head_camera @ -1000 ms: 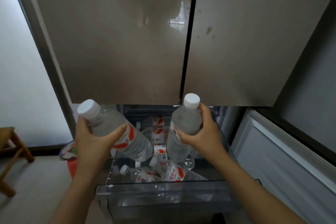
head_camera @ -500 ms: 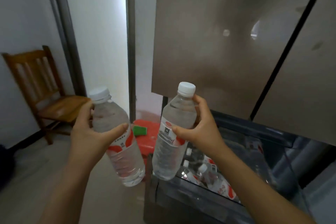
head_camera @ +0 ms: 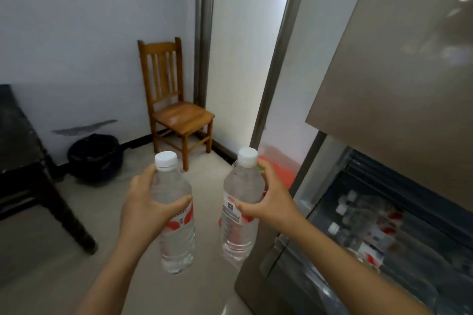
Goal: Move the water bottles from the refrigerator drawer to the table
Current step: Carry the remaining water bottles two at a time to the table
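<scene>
My left hand [head_camera: 143, 210] grips a clear water bottle [head_camera: 174, 238] with a white cap and a red-and-white label, held upright over the floor. In my right hand [head_camera: 271, 202] is a second such bottle [head_camera: 240, 227], also upright, just left of the refrigerator. The open refrigerator drawer [head_camera: 294, 279] sits at the lower right, and several more bottles [head_camera: 363, 227] lie inside it. A dark table [head_camera: 18, 140] stands at the left edge, only partly in view.
A wooden chair [head_camera: 176, 110] stands in the corner ahead. A dark bin [head_camera: 94, 156] sits by the wall between table and chair. Something red [head_camera: 279, 169] lies on the floor beside the refrigerator. The closed upper refrigerator door [head_camera: 399, 59] fills the right.
The view has swung left, away from the drawer toward the chair and table. Both bottles have come out from over the drawer and are now held over the floor.
</scene>
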Demonstrator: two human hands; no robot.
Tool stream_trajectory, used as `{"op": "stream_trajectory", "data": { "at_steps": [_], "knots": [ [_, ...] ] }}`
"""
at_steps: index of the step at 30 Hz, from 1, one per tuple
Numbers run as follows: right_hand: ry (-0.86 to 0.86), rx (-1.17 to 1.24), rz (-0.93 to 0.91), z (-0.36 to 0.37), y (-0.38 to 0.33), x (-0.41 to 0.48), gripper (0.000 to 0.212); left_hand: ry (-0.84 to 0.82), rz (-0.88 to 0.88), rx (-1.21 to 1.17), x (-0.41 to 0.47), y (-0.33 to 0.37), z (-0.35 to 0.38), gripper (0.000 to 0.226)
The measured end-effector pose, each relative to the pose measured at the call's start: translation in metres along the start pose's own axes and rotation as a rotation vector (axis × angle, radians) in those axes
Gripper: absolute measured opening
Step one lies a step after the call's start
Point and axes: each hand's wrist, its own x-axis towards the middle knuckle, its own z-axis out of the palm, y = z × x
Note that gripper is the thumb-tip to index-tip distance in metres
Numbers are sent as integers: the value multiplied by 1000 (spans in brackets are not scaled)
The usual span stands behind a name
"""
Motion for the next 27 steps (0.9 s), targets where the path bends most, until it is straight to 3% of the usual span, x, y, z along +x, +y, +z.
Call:
{"op": "stream_trajectory", "data": {
  "at_steps": [7, 14, 18, 27],
  "knots": [
    [-183, -33, -4, -3, 28, -6, 75, 143, -140, 166, -45, -3, 4, 72],
    [-333, -107, -52, -12, 45, -24, 72, 244, -238, 106, -107, 6, 9, 70],
    [-460, -165, -93, 5, 54, -32, 76, 371, -320, 88, -154, 3, -4, 78],
    [-858, -290, -284, 67, 45, -51, 79, 739, -639, 324, -297, -3, -74, 56]
  ]
}}
